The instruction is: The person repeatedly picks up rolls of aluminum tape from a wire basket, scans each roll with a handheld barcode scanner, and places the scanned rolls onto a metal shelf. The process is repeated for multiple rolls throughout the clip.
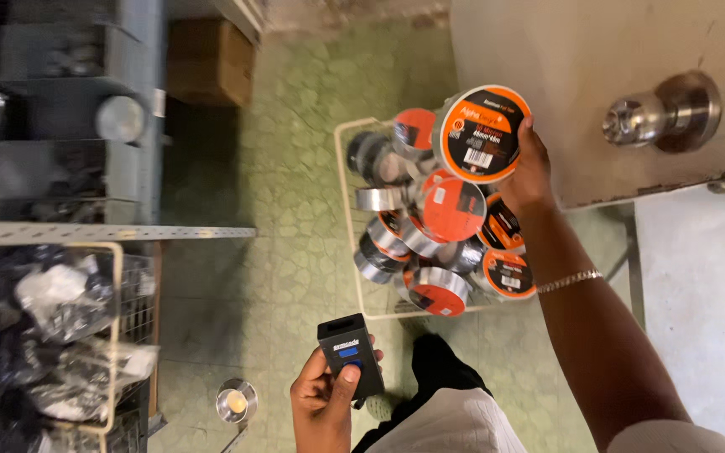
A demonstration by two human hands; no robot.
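right hand [530, 172] clamped around a roll of silver tape [482, 132] with an orange and black label, held up above a white wire basket [345, 180]. basket sits on the green patterned floor [295, 210], full of the same tape rolls [442, 252]. left hand [325, 403] low in frame, fingers wrapped on a small black handheld scanner [351, 352], thumb on its blue button. bracelet [570, 280] on right wrist. door with metal knob [665, 109] just right of the basket. grey shelving [60, 168] at left.

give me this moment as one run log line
left hand: holds black scanner, thumb on it | right hand: holds tape roll over basket of rolls
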